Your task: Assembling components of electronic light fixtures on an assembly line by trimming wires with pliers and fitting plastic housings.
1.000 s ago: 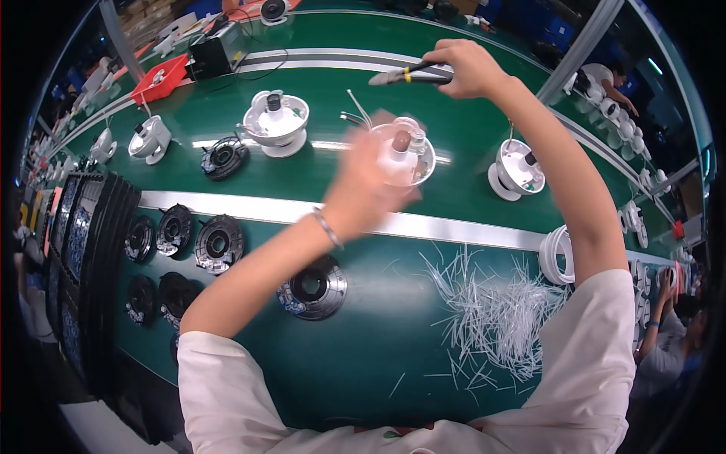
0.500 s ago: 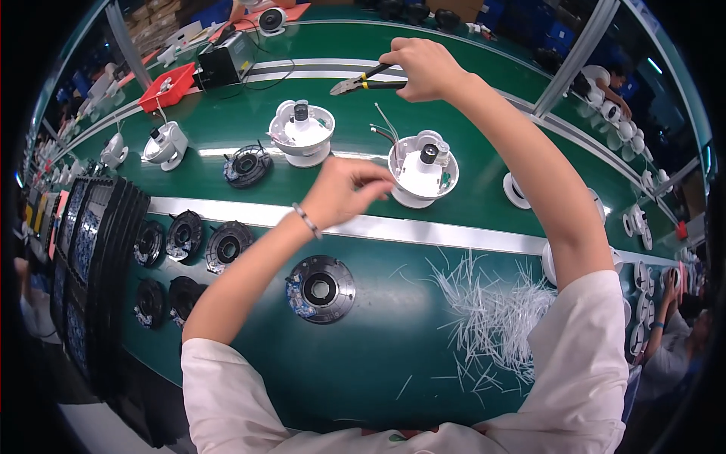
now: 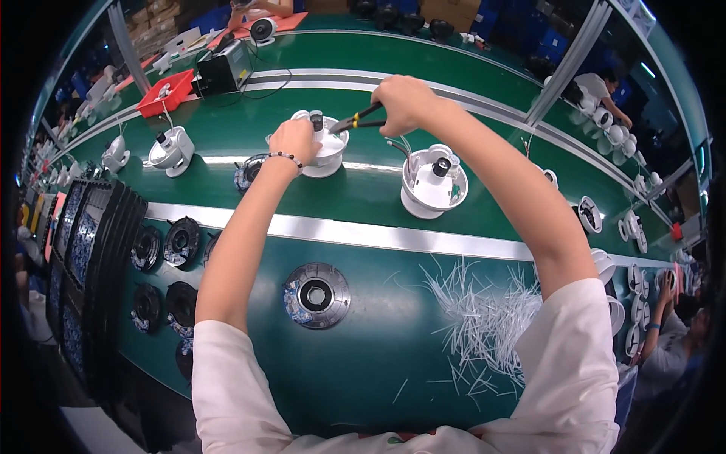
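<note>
My left hand is closed at the left side of a white camera housing, its fingertips partly hidden behind the hand. In my right hand are cutting pliers with dark handles and yellow bands; their jaws reach over the rim of the same housing, close to its black lens. A second white camera housing stands to the right with loose wires rising from its left side. Below, a round black base with a circuit board lies on the green bench.
Several black bases lie at the left beside stacked black trays. Cut white strips form a pile at the right. Across the belt are a red bin and a black box. Other people work farther off.
My left hand has gone from the right housing to the left one. The pliers have come down and left to that housing. The right housing now sits slightly lower and farther right in view.
</note>
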`<state>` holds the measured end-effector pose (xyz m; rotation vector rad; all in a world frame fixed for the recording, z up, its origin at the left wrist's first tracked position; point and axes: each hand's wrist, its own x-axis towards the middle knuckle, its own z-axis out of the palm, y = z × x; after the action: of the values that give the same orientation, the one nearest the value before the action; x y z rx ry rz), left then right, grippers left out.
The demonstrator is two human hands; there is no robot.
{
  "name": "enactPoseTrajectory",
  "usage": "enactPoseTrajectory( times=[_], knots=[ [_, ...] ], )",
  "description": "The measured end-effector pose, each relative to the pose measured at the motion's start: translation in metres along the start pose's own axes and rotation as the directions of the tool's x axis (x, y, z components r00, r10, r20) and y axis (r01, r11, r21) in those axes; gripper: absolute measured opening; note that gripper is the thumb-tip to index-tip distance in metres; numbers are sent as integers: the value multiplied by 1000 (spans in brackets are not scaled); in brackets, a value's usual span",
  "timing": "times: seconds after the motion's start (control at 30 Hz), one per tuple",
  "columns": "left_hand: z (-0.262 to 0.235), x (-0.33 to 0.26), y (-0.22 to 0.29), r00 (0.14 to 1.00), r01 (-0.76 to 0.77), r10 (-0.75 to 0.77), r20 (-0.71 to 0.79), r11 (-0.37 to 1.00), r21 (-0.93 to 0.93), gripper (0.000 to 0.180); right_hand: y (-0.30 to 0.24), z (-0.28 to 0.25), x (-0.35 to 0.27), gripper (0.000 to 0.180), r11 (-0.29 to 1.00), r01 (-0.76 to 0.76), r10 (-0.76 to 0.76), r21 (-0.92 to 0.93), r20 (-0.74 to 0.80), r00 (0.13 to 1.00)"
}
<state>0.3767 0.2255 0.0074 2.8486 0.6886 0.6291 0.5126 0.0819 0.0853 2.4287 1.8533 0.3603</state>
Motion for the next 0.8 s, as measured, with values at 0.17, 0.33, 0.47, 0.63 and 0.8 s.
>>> enactPoseTrajectory(
  times=[0.17,0.33,0.47,0.63,0.8],
  knots=[
    [11,12,-16,988,135,-127,92,987,-91,11,-9,7,-2,27,998,-9,7,63,35,999],
    [9,17,-27,987,159,-149,59,956,-245,21,-16,13,-2,29,996,-67,61,55,104,993],
    [10,16,-18,983,181,-160,92,935,-304,22,-19,18,-2,31,996,-87,81,34,146,986],
    [9,18,-9,973,222,-183,142,906,-360,20,-14,22,-3,33,993,-110,100,43,187,977],
    [11,20,-1,974,212,-168,150,911,-355,19,-6,24,-10,33,994,-57,41,90,165,985]
  ],
)
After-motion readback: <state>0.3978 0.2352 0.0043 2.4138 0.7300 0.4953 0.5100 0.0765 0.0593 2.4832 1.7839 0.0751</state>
